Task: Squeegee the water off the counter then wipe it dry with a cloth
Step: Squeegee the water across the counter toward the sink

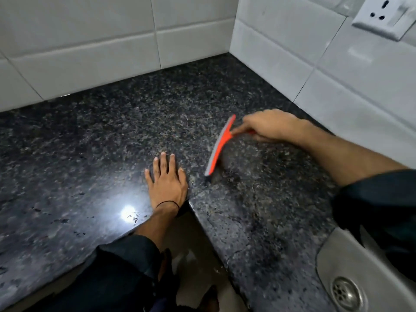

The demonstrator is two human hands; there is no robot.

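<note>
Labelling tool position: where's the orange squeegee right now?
In the head view, the orange plastic squeegee is right of centre on the dark speckled granite counter, gripped by the right hand, its blade right of the flat left hand.

- Counter (94, 140): I see polished speckled dark granite, glossy.
- Squeegee (219, 146): smooth orange plastic, grey rubber edge.
- Wall tiles (90, 41): glazed white.
- Sink (337, 266): brushed metal.
</note>
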